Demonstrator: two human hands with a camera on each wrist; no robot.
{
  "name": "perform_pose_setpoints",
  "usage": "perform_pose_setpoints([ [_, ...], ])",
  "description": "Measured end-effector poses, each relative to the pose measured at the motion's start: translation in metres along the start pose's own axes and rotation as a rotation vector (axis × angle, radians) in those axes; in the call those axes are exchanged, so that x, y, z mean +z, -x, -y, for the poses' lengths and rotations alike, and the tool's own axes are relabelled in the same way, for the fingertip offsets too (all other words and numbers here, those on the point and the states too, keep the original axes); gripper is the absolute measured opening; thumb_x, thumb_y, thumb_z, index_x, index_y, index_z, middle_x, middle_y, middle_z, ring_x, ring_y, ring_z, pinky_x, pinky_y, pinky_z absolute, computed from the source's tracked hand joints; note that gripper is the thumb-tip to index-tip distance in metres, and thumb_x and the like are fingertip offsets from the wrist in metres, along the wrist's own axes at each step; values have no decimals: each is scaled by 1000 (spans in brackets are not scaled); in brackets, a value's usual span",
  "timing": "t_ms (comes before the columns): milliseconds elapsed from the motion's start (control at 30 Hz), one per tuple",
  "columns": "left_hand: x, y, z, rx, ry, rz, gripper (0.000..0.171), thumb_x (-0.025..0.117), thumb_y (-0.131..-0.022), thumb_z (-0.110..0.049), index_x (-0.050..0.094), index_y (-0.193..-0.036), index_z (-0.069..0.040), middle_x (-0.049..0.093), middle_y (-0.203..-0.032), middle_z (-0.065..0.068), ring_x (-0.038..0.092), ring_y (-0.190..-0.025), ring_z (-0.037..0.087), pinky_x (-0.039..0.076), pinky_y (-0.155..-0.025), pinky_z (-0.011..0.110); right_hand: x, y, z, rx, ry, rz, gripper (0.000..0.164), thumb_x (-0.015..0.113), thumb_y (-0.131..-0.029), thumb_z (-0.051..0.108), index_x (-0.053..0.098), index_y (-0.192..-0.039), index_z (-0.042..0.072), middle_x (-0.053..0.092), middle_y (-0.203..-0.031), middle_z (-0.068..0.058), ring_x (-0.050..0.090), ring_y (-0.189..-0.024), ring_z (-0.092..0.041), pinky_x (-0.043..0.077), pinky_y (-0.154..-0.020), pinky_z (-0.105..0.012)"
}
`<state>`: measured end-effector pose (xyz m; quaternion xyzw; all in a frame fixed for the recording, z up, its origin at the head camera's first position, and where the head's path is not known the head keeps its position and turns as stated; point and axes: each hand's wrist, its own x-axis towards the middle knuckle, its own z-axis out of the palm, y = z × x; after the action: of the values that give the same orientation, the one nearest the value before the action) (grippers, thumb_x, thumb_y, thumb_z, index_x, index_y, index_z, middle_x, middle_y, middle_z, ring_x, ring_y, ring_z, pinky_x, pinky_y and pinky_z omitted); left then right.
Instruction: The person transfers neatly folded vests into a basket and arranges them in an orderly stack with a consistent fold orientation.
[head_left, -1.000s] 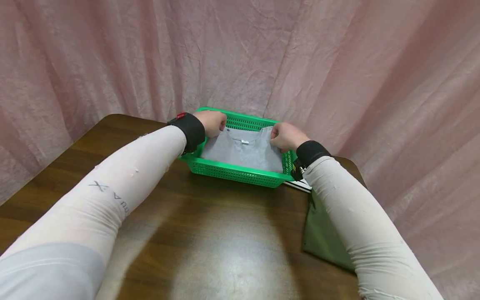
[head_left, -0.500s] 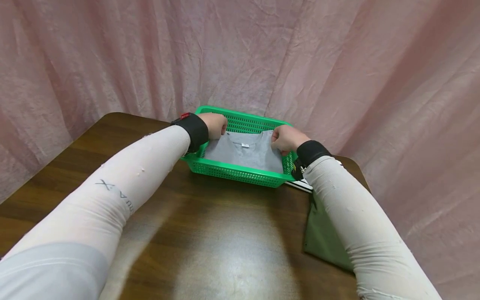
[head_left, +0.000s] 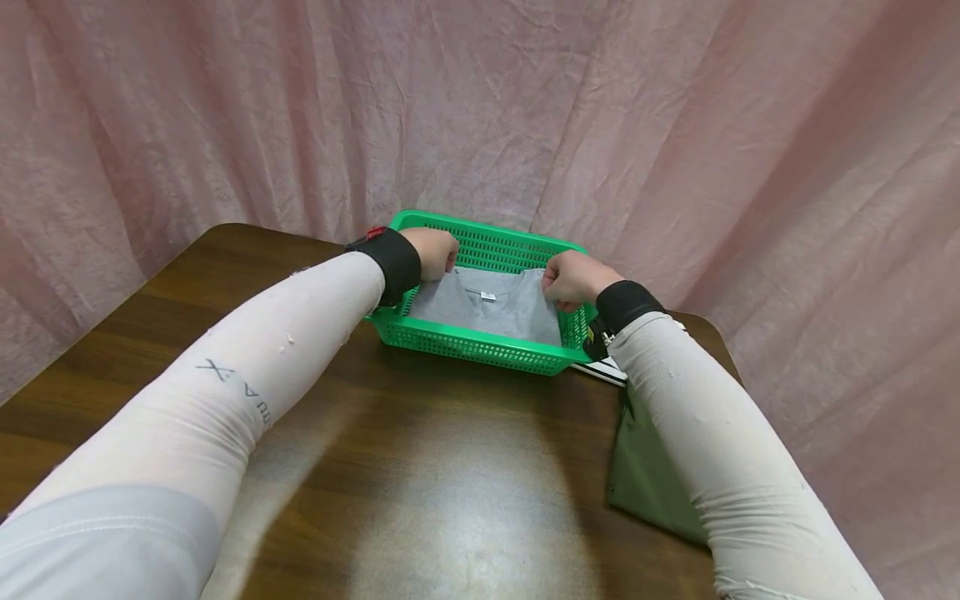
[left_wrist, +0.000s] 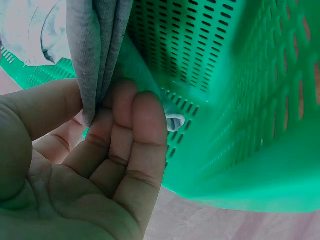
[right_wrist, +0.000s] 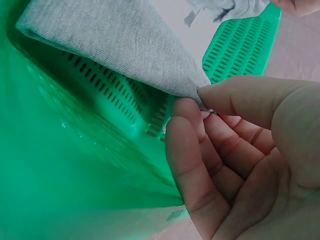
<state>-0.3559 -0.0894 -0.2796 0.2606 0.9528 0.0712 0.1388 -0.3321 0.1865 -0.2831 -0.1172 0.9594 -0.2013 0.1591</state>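
A folded grey shirt (head_left: 491,315) with a white neck label lies inside the green perforated basket (head_left: 472,343) in the head view. At the shirt's left shoulder, my left hand (head_left: 433,252) pinches the fabric. My right hand (head_left: 576,278) pinches the opposite shoulder near the basket's right side. In the left wrist view, the folded grey layers (left_wrist: 97,55) hang between thumb and fingers, beside the basket wall. Thumb and fingertips grip a corner of the grey cloth (right_wrist: 120,45) in the right wrist view, with the basket's slotted base showing below it.
The basket stands near the back of a brown wooden table (head_left: 420,450). Right of it lie a black-and-white striped item (head_left: 606,372) and a folded olive-green cloth (head_left: 651,479), partly under my right forearm. A pink curtain (head_left: 480,108) hangs behind the table.
The shirt's collar has sunk slightly lower in the basket, so more of the back wall shows. My left hand has shifted a little to the right; both hands keep their pinch.
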Motion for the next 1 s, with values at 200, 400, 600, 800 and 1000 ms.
perform_pose_setpoints([
  [200, 2, -3, -1, -18, -15, -3, 22, 50, -110, 1, 69, -120, 0, 67, -118, 17, 57, -101, 30, 47, -92, 42, 0, 0, 0, -2, -13, 7, 11, 55, -106, 0, 65, -103, 2, 69, -92, -13, 69, -75, -23, 61, -78, -41],
  [400, 6, -7, 1, -16, -38, 2, 20, 51, -110, 1, 69, -119, -1, 68, -117, 17, 59, -101, 30, 49, -93, 44, 0, 0, 0, -2, -5, 13, 11, 56, -107, 1, 66, -103, 2, 70, -93, -13, 71, -78, -25, 61, -80, -42],
  [600, 4, -3, -4, -21, -45, 15, 22, 51, -111, 0, 70, -122, 0, 68, -119, 16, 58, -102, 29, 48, -94, 43, 0, 0, -1, -4, -8, 22, 10, 56, -107, 2, 65, -103, 2, 70, -95, -14, 71, -79, -25, 61, -81, -42],
  [800, 6, -3, -2, -14, -55, 30, 25, 49, -109, 4, 69, -122, 0, 68, -121, 17, 57, -100, 30, 47, -92, 43, 0, 1, 0, -5, -9, 28, 10, 56, -106, 1, 65, -102, 3, 69, -94, -13, 71, -80, -24, 61, -81, -42],
  [1000, 6, -6, 1, -28, -43, 73, 26, 49, -110, 3, 69, -126, -1, 67, -128, 19, 58, -106, 31, 48, -95, 44, -1, 1, 0, -2, 7, 34, 11, 55, -106, 2, 64, -101, 4, 69, -91, -12, 70, -79, -25, 59, -82, -43],
])
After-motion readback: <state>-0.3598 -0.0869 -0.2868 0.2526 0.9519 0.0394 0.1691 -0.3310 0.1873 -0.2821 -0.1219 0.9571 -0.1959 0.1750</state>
